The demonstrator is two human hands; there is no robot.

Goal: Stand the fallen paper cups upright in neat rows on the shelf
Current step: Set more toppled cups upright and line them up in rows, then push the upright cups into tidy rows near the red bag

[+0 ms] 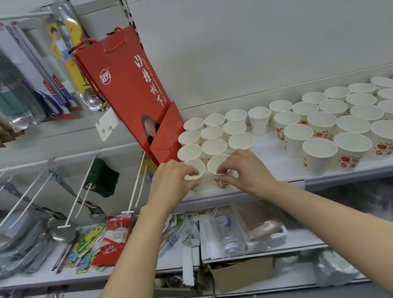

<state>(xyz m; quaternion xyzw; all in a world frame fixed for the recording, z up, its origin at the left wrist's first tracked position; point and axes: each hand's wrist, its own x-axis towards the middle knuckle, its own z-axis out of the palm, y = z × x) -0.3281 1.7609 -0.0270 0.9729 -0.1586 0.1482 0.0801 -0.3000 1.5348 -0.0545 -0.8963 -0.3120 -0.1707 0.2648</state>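
White paper cups with red apple prints stand upright on the white shelf (276, 160). A tidy block of several cups (212, 135) fills the shelf's left end in rows. My left hand (172, 179) grips the front-left cup (196, 166) at its rim. My right hand (245, 169) grips the cup beside it (218, 164), fingers curled over the rim and side. A single cup (259, 119) stands apart in the middle. Many more upright cups (351, 125) crowd the right half. No fallen cup shows.
A red paper gift bag (127, 87) leans against the back wall just left of the cups. Packaged utensils (14, 81) hang on hooks at the left. Lower shelves (141, 264) hold plastic-wrapped goods and a cardboard box (242, 273). Bare shelf lies between the two cup groups.
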